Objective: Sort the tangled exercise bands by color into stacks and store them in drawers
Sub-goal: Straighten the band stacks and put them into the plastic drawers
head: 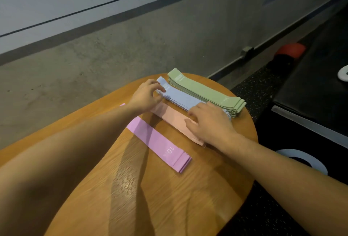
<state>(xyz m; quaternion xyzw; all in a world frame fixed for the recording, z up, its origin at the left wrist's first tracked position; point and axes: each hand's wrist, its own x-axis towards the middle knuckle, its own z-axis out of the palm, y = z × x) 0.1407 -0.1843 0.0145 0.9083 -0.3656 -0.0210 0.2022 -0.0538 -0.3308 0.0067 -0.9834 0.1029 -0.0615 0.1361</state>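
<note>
- Four piles of bands lie side by side on our round wooden table (143, 198).
- Our green pile (205, 90) sits farthest back, and it is the tallest.
- Our blue pile (180, 98) touches it; our left hand (145, 97) pinches its far end.
- Our right hand (212, 124) lies flat with fingers spread on the blue and peach pile (174, 117).
- Our purple pile (160, 145) lies nearest us.

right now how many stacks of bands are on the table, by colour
green stack: 1
blue stack: 1, with the left hand at its far end and the right hand at its near end
peach-pink stack: 1
purple stack: 1
total: 4 stacks on the wooden table; the bands within each stack are too thin to count.
</note>
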